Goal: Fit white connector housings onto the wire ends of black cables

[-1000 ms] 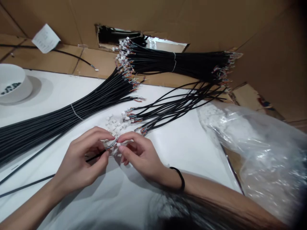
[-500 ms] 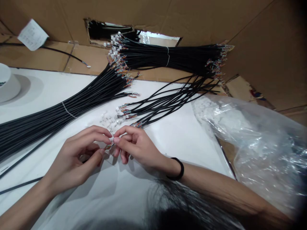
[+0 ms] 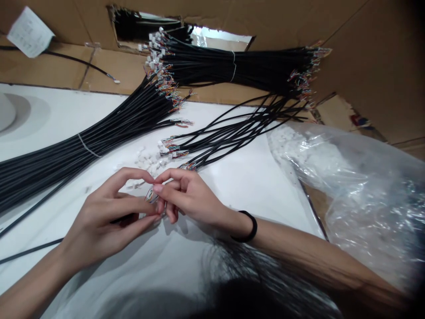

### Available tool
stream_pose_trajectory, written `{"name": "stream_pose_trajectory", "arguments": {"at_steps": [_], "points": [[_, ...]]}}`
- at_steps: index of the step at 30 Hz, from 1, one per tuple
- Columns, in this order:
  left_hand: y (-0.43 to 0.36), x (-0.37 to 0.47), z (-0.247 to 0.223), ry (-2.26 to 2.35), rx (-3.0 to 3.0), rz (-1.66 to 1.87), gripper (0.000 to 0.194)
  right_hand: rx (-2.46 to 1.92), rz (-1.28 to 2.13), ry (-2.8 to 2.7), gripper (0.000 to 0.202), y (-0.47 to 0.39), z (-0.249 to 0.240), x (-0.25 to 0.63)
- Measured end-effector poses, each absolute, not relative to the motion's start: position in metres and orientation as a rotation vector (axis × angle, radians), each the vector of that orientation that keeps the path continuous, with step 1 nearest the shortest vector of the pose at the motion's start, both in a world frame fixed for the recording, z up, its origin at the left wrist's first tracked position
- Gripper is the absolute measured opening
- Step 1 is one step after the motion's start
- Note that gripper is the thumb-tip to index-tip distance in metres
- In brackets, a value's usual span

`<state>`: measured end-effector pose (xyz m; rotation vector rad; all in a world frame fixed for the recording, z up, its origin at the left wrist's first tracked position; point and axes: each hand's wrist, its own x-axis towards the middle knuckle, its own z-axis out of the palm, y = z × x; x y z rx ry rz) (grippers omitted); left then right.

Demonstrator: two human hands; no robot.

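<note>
My left hand [image 3: 109,217] and my right hand [image 3: 191,195] meet over the white table. Between the fingertips fan the thin coloured wires [image 3: 150,195] of a black cable [image 3: 31,250], which runs in from the left behind my left wrist. My left thumb and middle finger pinch at the wires, while the index finger arches over to touch my right fingertips. My right thumb and index finger are closed at the wire ends; whether a connector sits there is hidden. Just beyond the hands lies a pile of small white connectors [image 3: 151,161].
A tied bundle of black cables [image 3: 109,128] lies at left, another tied bundle [image 3: 206,66] at the back. Loose cables with connectors [image 3: 229,133] spread between. A clear plastic bag [image 3: 365,190] is at right, cardboard [image 3: 282,26] behind, a paper label [image 3: 29,33] back left.
My left thumb and middle finger have shifted right and down, beneath my right fingertips, and the wires look more spread. The camera view has tilted slightly down.
</note>
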<state>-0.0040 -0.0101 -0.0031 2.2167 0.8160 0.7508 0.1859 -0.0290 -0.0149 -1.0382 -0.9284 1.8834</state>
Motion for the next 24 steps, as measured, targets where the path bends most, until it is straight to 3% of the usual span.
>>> {"name": "stream_pose_trajectory", "arguments": {"at_steps": [13, 24], "points": [[-0.0168, -0.0015, 0.0016, 0.986, 2.013, 0.800, 0.017, -1.010, 1.890, -1.039, 0.022, -0.0260, -0.0119, 0.1932], [-0.0173, 0.0001, 0.0007, 1.051, 1.938, 0.817, 0.015, -1.002, 1.889, -1.037, 0.030, -0.0267, -0.0117, 0.1932]]}}
